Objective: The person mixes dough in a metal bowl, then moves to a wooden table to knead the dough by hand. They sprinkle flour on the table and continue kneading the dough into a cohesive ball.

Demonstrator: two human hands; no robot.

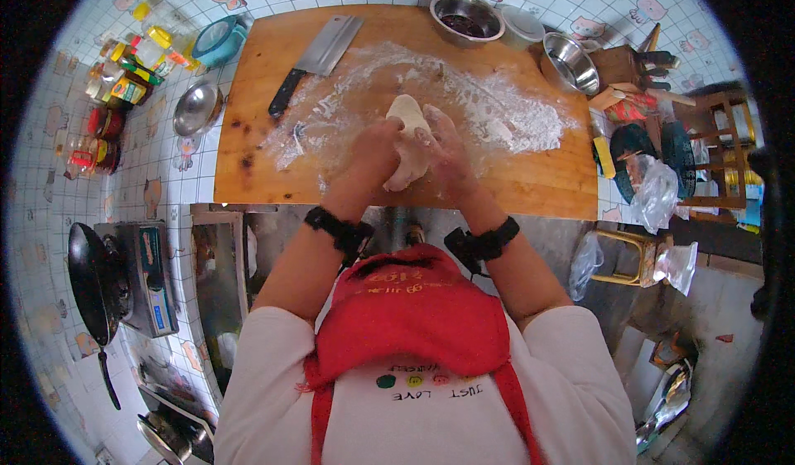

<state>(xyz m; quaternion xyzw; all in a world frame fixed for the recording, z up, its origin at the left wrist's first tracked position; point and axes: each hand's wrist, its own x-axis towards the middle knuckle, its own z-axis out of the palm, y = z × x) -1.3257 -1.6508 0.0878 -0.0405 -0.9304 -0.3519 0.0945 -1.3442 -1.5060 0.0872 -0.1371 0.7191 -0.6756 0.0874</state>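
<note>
A pale, elongated lump of dough (410, 154) is between my hands, near the front of a wooden board (298, 179). My left hand (379, 148) grips it from the left side, with the fingers curled against it. On the other side, my right hand (446, 145) presses its fingers to the dough, and flour whitens its fingertips. White flour (522, 117) is scattered over the board around and beyond both hands. A cleaver (326, 46) with a black handle lies on the board to the far left, apart from my hands.
At the back right stand a steel bowl (466, 21) with dark contents, a lidded tub (523, 25), another steel bowl (568, 64) and a knife block (615, 70). Left of the board are a metal bowl (197, 108), a blue bowl (218, 41) and several bottles. A frying pan (90, 285) sits on a stove.
</note>
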